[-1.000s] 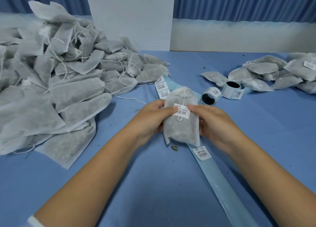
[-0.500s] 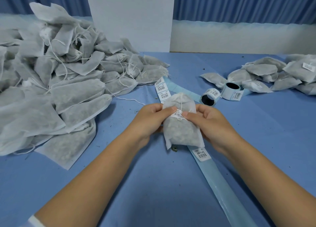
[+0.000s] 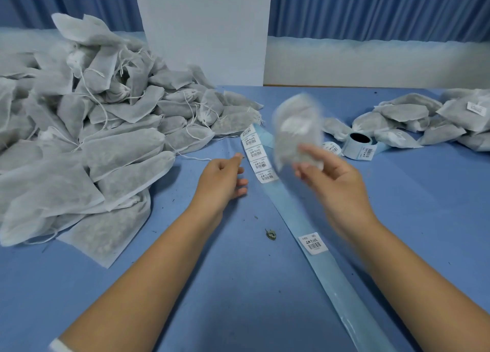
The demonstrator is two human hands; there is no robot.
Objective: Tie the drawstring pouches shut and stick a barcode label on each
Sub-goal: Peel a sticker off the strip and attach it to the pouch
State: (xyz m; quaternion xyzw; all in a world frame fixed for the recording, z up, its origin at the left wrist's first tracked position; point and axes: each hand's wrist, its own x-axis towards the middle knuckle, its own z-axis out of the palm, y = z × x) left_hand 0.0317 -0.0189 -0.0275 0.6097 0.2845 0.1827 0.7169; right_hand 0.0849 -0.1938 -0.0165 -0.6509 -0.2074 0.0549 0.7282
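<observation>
Head view: blue bench [image 3: 397,219] from above, both forearms reaching in.
Pouch [image 3: 297,134]: blurred, up off the bench, over the far part of the label strip, against the right fingertips.
Right hand [image 3: 336,184]: blurred; fingers [image 3: 313,153] half spread at the pouch's lower edge; gripping or only touching, cannot tell.
Left hand [image 3: 220,182]: just left of the strip, loosely curled, holding nothing.
Label strip [image 3: 261,163]: diagonal between the hands, barcode labels at the far end.
Large heap [image 3: 92,139]: pouches, far left.
Small heap [image 3: 424,123]: pouches, far right, beside the label roll [image 3: 359,143].
</observation>
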